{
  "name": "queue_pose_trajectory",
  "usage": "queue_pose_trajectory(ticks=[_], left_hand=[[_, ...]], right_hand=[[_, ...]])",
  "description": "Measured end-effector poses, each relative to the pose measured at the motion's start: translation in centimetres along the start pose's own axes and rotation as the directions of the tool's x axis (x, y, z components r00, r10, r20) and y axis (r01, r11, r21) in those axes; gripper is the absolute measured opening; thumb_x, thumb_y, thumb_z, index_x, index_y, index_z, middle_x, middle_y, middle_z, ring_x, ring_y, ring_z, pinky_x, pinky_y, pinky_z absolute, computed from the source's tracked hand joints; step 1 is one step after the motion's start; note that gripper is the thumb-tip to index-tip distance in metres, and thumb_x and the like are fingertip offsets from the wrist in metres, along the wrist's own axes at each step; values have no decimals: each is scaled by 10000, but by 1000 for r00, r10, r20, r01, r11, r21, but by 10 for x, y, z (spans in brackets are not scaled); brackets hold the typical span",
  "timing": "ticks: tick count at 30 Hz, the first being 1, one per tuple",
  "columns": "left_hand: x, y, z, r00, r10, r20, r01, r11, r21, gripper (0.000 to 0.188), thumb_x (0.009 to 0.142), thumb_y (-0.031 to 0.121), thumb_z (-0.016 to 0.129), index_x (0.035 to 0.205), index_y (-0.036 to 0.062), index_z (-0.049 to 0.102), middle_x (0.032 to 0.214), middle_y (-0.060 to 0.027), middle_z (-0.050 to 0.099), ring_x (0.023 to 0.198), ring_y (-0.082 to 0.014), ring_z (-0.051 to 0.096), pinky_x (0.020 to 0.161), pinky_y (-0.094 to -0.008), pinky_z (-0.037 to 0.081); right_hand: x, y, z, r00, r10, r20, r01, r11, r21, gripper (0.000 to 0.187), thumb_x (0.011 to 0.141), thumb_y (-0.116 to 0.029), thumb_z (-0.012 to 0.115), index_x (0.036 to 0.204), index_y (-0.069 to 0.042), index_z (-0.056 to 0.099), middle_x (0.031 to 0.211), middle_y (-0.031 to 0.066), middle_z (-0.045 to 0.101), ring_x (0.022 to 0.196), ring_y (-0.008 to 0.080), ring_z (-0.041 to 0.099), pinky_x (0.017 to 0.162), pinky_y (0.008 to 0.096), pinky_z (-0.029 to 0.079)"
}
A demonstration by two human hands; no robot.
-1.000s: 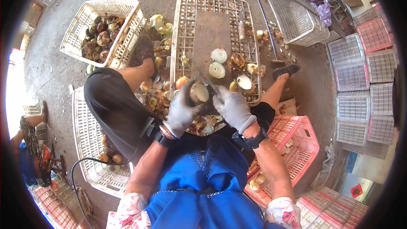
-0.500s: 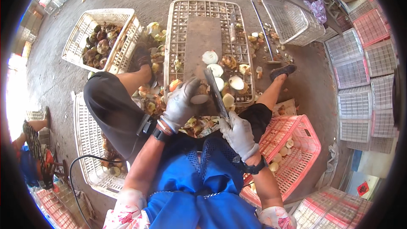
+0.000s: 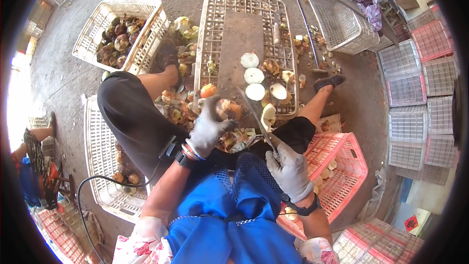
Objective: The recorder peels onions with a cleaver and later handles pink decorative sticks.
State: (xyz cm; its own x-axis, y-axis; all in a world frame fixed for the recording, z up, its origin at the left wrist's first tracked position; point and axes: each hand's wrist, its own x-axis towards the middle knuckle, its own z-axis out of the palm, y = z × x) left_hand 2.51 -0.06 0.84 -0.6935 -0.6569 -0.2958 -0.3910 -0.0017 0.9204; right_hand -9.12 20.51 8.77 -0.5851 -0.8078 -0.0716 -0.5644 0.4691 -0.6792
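Observation:
My left hand (image 3: 209,129), in a grey-white glove, is closed around a brown, rough-skinned round piece of produce (image 3: 229,109), whose kind I cannot make out. My gloved right hand (image 3: 287,167) grips a long-bladed knife (image 3: 258,116) by its handle. The blade slants up and left, its tip near the produce. Just beyond, three pale round cut pieces (image 3: 254,75) lie in a column on a brown board (image 3: 242,36). To their right sits a hollow white piece (image 3: 278,91); a curved pale piece (image 3: 268,116) lies nearer the knife.
The board rests on an upturned crate (image 3: 201,44), where a second knife (image 3: 276,32) lies. White crates with dark round produce (image 3: 121,42) stand left; a pink crate (image 3: 349,166) holding pale pieces stands right. Peelings surround my feet. A long-handled tool (image 3: 308,34) lies beyond.
The knife has moved away from the produce and its blade shows narrower. My right hand has shifted right and nearer. The produce has turned in my left hand. The view has tilted slightly.

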Motion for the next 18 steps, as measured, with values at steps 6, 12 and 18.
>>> queue_pose_trajectory(ticks=[6,12,18], left_hand=[[0,-16,5,1000,0,18,3,987,-160,774,758,150,813,1403,-14,418,1178,-162,611,986,-228,644,896,-359,529],[4,-15,6,1000,4,20,-3,998,-57,807,757,202,831,1409,-27,414,1230,-205,609,1105,-301,636,945,-383,513],[5,-3,6,1000,30,4,-30,995,97,699,818,188,764,1392,-16,421,1155,-193,624,1037,-308,646,892,-396,523]], right_hand=[[0,-13,-5,965,-138,223,217,898,-384,365,913,-219,629,1250,-82,613,720,95,626,623,300,657,546,424,524],[-4,-18,-17,949,-37,313,205,828,-521,409,894,-202,608,1278,-64,578,687,84,611,591,273,658,519,425,528],[-4,-27,-25,917,59,394,213,762,-611,460,879,-221,609,1302,-46,556,682,87,607,571,250,660,503,416,533]])
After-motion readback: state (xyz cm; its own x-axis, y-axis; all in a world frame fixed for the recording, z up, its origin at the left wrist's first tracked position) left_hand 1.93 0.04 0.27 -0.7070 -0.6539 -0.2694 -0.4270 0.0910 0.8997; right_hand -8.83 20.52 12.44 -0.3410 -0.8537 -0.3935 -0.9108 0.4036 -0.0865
